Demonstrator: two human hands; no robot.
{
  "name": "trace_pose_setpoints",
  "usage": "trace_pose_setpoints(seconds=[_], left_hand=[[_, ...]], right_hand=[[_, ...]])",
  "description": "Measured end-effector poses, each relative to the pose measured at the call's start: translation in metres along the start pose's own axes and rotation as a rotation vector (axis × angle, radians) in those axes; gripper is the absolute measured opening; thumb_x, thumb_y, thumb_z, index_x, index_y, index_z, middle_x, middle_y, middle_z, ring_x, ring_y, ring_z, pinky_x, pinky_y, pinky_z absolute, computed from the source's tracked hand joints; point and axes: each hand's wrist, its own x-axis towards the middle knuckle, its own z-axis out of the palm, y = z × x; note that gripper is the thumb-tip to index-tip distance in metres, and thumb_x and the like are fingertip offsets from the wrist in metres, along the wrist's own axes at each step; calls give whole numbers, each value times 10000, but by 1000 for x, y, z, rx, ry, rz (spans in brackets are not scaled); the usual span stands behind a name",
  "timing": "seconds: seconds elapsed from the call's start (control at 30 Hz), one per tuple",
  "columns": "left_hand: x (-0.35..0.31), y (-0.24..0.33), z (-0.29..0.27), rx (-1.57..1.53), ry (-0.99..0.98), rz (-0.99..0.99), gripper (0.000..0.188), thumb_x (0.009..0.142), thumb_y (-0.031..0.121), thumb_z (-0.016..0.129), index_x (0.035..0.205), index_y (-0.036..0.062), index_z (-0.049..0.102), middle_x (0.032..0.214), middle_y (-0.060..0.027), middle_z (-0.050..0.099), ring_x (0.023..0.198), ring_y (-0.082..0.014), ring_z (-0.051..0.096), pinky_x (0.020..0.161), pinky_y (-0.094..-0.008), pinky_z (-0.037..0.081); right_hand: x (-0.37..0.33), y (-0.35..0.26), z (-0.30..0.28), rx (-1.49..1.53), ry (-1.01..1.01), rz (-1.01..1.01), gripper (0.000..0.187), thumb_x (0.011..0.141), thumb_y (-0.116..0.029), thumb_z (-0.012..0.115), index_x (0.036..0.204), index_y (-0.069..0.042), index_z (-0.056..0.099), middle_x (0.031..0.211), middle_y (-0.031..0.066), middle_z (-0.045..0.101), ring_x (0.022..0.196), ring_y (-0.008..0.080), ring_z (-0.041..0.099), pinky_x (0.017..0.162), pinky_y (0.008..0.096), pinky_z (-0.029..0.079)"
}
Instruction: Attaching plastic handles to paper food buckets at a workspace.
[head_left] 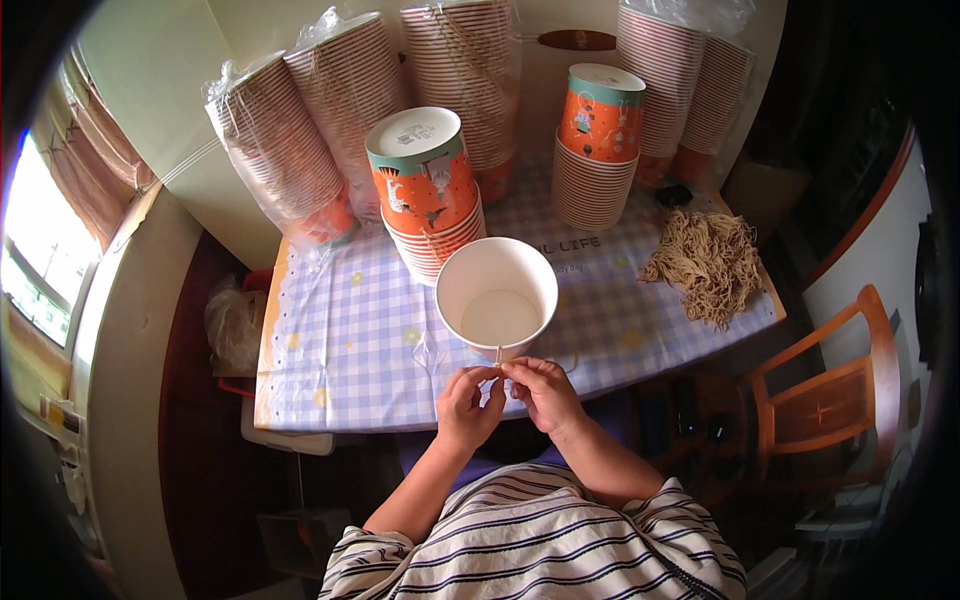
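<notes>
A white paper bucket (470, 270) stands upright, mouth up, near the front edge of the table. A thin beige cord (499, 354) shows at its near rim. My left hand (464, 408) is closed in a pinch on the cord, its fingertips just in front of the bucket. My right hand (545, 392) meets it there, thumb and finger pinched on the same cord. The fingers hide most of the cord between them. To the right lies a tangled heap of beige cords (705, 265).
Behind the bucket stands a stack of orange-and-green paper buckets (425, 190), upside down; another stack (600, 125) is farther right. Tall plastic-wrapped bucket stacks (275, 150) line the back. A checked tablecloth (350, 330) covers the table. A wooden chair (820, 400) stands at right.
</notes>
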Motion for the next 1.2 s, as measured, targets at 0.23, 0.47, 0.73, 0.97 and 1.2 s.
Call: trace_pose_setpoints(seconds=[0.23,0.47,0.73,0.97,1.2], left_hand=[[0,-3,-1,12,28,-1,174,711,-53,687,841,42,619,753,-35,623,464,-36,424,409,-183,325],[0,-8,-4,24,15,-53,139,727,-48,676,821,37,619,711,-18,611,478,-26,421,435,-180,334],[-8,-23,-5,-342,-44,-368,45,802,-6,637,836,-1,609,687,15,598,528,2,432,457,-181,349],[2,-15,-12,-515,-48,-518,62,842,-4,600,900,-27,594,757,-21,620,633,-23,520,555,-161,409],[10,-6,-10,-627,-58,-536,128,829,5,630,946,-38,603,708,20,567,616,-21,489,543,-149,386]], right_hand=[[-1,-1,7,-33,41,-9,104,825,-161,651,854,-64,674,668,-53,571,593,29,426,555,184,339],[1,-2,10,-49,70,-15,145,849,-200,619,881,-71,677,746,-40,615,603,25,422,565,186,337],[8,5,10,-27,25,-9,152,855,-204,621,934,-87,675,866,-30,652,620,20,448,565,187,346],[9,3,3,-74,74,-70,140,843,-197,645,916,-82,675,821,-42,644,624,16,451,563,183,339],[7,-2,2,-141,37,-138,158,851,-166,640,959,-52,653,839,-36,638,683,-2,483,601,169,348]])
